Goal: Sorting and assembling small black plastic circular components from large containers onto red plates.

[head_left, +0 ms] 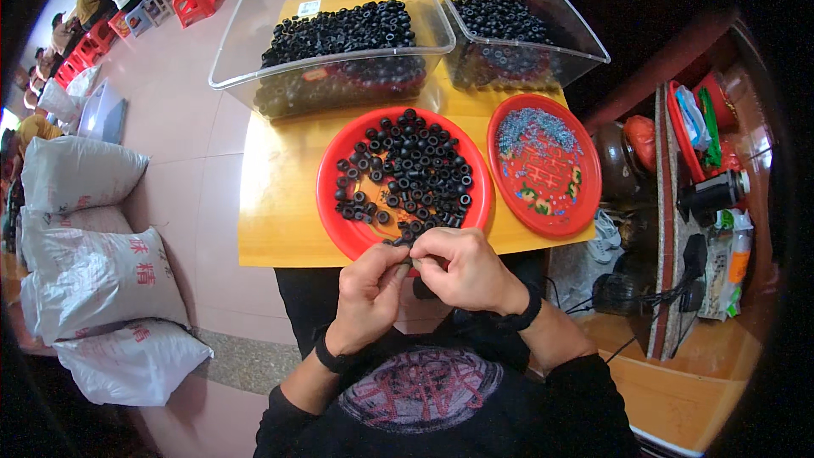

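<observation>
Single head view, looking steeply down, close over yellow table, fisheye-bent edges

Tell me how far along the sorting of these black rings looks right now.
Done: two clear bins behind already hold heaps of black rings. In hand: the left hand and right hand pinch a small piece together at the near rim of the red plate; what it is I cannot tell. Left: many loose rings on that plate, and small bluish bits on the second red plate.
</observation>
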`<move>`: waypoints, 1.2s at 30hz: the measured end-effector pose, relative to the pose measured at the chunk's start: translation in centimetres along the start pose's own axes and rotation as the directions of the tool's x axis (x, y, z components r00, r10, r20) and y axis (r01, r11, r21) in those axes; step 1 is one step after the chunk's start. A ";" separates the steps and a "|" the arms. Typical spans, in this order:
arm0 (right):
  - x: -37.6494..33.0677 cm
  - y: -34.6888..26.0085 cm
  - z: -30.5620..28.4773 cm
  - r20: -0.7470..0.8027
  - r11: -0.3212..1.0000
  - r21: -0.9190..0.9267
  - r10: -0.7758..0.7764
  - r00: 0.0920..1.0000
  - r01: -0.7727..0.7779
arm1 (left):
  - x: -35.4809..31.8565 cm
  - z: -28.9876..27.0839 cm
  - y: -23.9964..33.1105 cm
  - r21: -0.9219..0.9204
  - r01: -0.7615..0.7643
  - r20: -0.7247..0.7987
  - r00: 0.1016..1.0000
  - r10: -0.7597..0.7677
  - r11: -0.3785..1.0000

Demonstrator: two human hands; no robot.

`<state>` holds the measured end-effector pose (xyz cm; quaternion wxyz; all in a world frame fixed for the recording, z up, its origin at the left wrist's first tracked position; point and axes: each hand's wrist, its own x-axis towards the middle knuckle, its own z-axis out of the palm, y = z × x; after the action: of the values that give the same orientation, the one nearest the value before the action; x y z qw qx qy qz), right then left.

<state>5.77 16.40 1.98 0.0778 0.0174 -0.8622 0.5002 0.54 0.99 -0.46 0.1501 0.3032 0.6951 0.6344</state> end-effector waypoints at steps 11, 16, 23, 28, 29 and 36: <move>0.4 2.3 -1.3 0.408 0.572 0.700 0.172 0.896 -0.429 | 0.5 0.2 0.0 0.149 -0.223 0.016 0.975 0.224 0.963; -0.6 3.0 -0.7 0.484 0.455 0.769 0.044 0.874 -0.449 | 0.5 0.4 -0.5 0.177 -0.301 0.033 0.954 0.300 0.937; -1.4 2.6 -0.8 0.403 0.582 0.718 0.101 0.909 -0.383 | -0.1 0.6 -0.6 -0.003 -0.258 0.071 0.964 0.258 0.966; -1.7 2.0 -0.6 0.315 0.679 0.686 0.047 0.948 -0.262 | 0.2 1.5 -0.1 -0.066 -0.221 0.176 0.957 0.229 0.973; -1.8 2.3 -0.5 0.309 0.679 0.689 0.044 0.950 -0.255 | 0.3 1.7 0.2 -0.034 -0.238 0.196 0.951 0.240 0.971; -1.6 2.5 -0.2 0.363 0.815 0.485 0.143 0.921 -0.318 | 0.3 1.8 -0.1 0.017 -0.209 0.203 0.958 0.201 0.978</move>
<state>7.15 17.73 -0.37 -0.1284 0.0109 -0.6853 0.7168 1.37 2.54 -0.73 0.1469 0.4387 0.6533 0.5994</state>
